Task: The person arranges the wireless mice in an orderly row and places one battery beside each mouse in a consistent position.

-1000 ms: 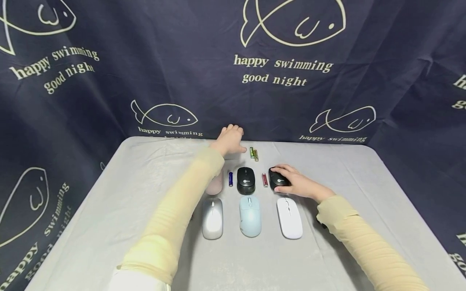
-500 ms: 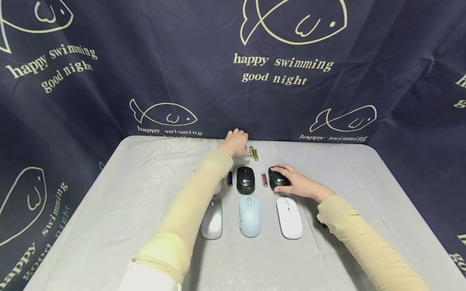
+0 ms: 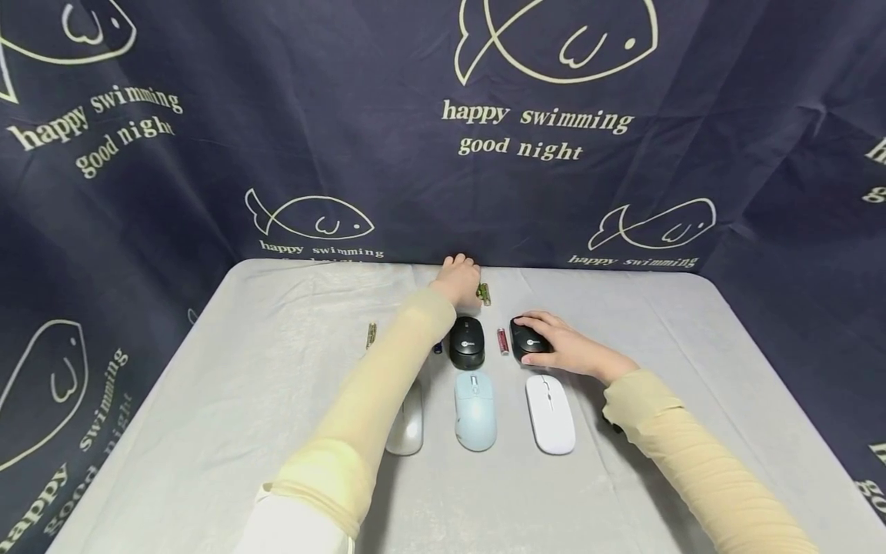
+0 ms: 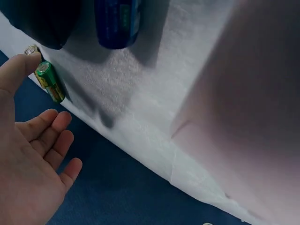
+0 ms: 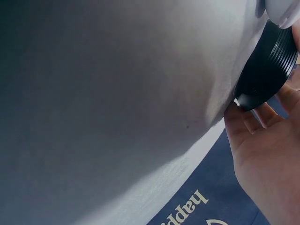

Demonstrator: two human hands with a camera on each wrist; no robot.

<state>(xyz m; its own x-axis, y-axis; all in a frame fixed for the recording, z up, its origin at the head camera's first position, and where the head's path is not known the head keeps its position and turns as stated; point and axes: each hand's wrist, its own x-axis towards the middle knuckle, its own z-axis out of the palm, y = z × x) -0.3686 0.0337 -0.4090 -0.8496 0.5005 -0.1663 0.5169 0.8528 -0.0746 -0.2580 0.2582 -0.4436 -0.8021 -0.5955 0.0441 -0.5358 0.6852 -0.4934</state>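
At the table's far side, my left hand (image 3: 458,282) is at two small batteries, a green one (image 3: 480,292) and a gold one (image 3: 487,295). The left wrist view has the thumb overlapping the gold end, while the loosely bent fingers lie apart on the other side of the green battery (image 4: 50,82). My right hand (image 3: 571,350) grips a black computer mouse (image 3: 526,345) by its sides as it rests on the table; its ridged side (image 5: 276,61) faces the right wrist camera. A second black mouse (image 3: 467,344) and a red battery (image 3: 502,342) are between the hands.
A silver mouse (image 3: 410,427), a light blue mouse (image 3: 475,412) and a white mouse (image 3: 551,415) form the near row. My left sleeve partly covers a blue battery (image 3: 438,348). Another battery (image 3: 371,334) lies left of that sleeve. Dark printed cloth (image 3: 415,154) hangs behind the table.
My left hand has moved right and slightly nearer, up to the green battery. Its sleeve now hides the pink mouse and has uncovered the battery at left. The right hand has stayed put.
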